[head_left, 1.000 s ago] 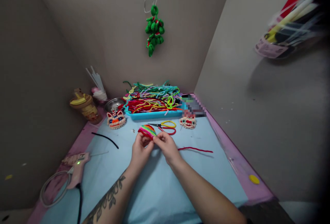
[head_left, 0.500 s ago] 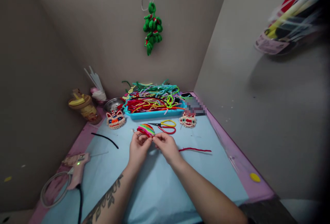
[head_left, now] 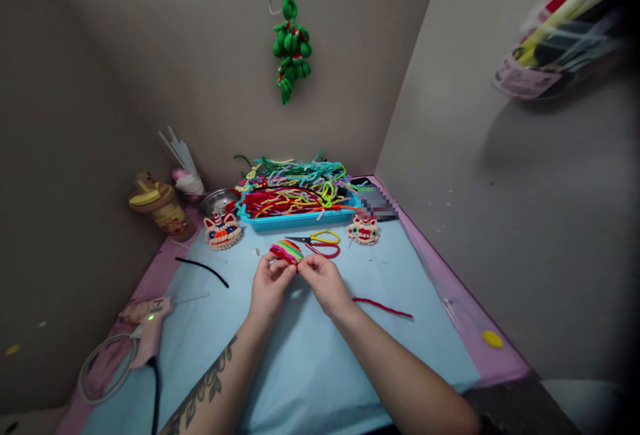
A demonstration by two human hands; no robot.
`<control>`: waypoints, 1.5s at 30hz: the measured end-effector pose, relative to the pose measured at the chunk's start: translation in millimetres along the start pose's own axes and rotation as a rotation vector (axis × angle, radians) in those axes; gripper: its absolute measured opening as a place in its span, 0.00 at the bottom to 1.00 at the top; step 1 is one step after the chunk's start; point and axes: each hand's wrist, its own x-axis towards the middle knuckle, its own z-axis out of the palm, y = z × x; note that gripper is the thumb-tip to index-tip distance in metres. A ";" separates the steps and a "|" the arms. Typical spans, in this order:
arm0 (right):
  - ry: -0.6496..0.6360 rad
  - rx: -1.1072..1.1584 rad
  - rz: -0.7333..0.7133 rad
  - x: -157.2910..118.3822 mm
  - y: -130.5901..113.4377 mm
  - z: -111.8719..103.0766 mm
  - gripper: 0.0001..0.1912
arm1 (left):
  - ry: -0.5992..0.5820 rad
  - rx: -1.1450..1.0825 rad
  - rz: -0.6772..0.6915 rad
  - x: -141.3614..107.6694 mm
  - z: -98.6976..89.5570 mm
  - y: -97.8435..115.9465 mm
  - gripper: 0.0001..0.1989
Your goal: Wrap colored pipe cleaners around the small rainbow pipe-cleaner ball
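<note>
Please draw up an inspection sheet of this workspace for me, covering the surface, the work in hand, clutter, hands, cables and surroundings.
Surface: blue sheet, creased, over a pink table.
Work in hand: rainbow piece, held up off the sheet.
Clutter: scissors, black stem, red stem, two masks and a tray heaped with stems.
Hands: left hand and right hand both at the rainbow piece; fingertips partly hidden.
Cables: black cord from the glue gun, whose green light is lit; pale cable looped beside it.
Surroundings: green ornament hanging; blurred holder at the right wall.
</note>
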 end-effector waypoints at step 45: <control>-0.025 -0.642 -0.532 -8.1 0.1 -8.0 0.05 | 0.186 -0.352 -0.082 9.3 -8.2 -10.0 0.26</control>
